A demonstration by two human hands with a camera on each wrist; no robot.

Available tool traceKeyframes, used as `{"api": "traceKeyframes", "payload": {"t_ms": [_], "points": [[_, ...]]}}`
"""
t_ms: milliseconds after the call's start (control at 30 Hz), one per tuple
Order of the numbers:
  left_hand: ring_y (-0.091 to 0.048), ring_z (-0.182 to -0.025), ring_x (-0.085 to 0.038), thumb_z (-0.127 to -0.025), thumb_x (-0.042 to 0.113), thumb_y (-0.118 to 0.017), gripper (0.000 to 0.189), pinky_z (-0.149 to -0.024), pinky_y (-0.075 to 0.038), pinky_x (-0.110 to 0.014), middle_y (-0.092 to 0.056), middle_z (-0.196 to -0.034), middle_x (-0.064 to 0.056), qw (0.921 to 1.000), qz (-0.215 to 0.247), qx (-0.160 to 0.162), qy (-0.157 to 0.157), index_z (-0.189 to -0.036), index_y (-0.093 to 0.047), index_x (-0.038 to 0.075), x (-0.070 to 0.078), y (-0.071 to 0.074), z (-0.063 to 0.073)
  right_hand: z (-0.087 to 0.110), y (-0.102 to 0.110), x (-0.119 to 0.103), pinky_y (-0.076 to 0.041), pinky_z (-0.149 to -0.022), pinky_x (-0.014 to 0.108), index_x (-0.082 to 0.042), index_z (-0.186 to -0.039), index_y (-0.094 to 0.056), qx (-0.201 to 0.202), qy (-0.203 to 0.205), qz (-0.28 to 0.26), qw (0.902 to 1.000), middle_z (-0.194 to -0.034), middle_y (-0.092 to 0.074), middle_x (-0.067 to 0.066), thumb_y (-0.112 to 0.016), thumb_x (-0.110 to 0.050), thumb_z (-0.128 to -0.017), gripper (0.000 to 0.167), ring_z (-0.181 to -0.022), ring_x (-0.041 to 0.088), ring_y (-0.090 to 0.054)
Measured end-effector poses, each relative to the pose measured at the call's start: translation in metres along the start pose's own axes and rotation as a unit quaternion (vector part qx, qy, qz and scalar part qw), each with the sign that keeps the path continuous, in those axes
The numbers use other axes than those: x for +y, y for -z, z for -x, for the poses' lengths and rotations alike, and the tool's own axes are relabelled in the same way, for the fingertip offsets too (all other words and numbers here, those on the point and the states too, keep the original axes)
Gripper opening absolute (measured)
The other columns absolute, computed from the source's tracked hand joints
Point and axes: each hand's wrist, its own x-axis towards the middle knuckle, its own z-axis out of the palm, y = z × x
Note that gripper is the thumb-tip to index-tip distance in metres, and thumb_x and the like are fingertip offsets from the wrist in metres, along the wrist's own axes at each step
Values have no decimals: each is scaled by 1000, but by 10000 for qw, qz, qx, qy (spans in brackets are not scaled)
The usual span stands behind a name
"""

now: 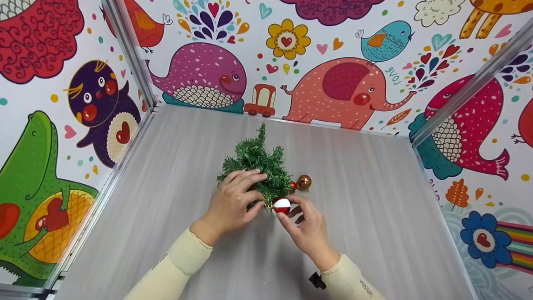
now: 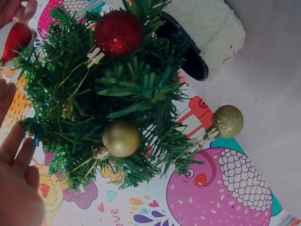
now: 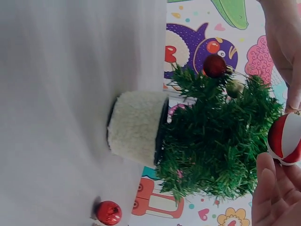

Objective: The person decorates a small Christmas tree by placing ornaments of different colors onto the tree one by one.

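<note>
A small artificial Christmas tree (image 1: 254, 156) stands in a white fleecy pot (image 3: 138, 127). My right hand (image 1: 310, 227) holds a red-and-white striped bauble (image 1: 282, 206) between thumb and fingers at the tree's near right side. My left hand (image 1: 235, 202) reaches over the near left branches, several fingers resting among them. Its thumb and forefinger pinch at the gold cap and hanging loop of the striped bauble. On the tree hang a red glitter bauble (image 2: 119, 34), a matte gold bauble (image 2: 121, 139) and a gold glitter bauble (image 2: 228, 121).
On the table (image 1: 179, 137), right of the tree, lie a copper bauble (image 1: 304, 182) and a shiny red bauble (image 3: 108, 213). A small black object (image 1: 317, 281) is beside my right sleeve. Walls printed with cartoon animals (image 1: 333, 96) and metal posts (image 1: 129, 50) enclose the table.
</note>
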Motion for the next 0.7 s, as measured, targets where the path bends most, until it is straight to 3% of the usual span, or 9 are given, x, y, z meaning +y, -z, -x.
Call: {"api": "traceKeyframes", "payload": {"t_ms": [333,533,700], "points": [[-54,-128,-23,-81,24,-78,6,-109,-35,-42,-65,-130,-4,9998,-67,-200,-11,-80,-76,19,3,0,1,15,-10,5,-54,-53,28,-14,-115,-64,-417,-84,234,9988,-102,-68,-8,-77,-23,-88,32,-70,8,-64],[-53,-128,-22,-82,24,-77,7,-110,-34,-41,-65,-130,-4,9997,-45,-243,46,-80,-77,18,4,0,1,2,-9,-1,-54,-53,26,-12,-112,-66,-328,292,24,9990,-99,-67,-4,-75,-17,-89,25,-69,14,-64],[-53,-128,-22,-81,24,-77,7,-109,-35,-41,-65,-130,-4,9998,-50,-205,53,-79,-77,18,3,-1,0,-11,-11,-8,-52,-55,20,-13,-109,-68,-426,595,-319,9968,-94,-66,-1,-75,-17,-90,21,-69,10,-62]]}}
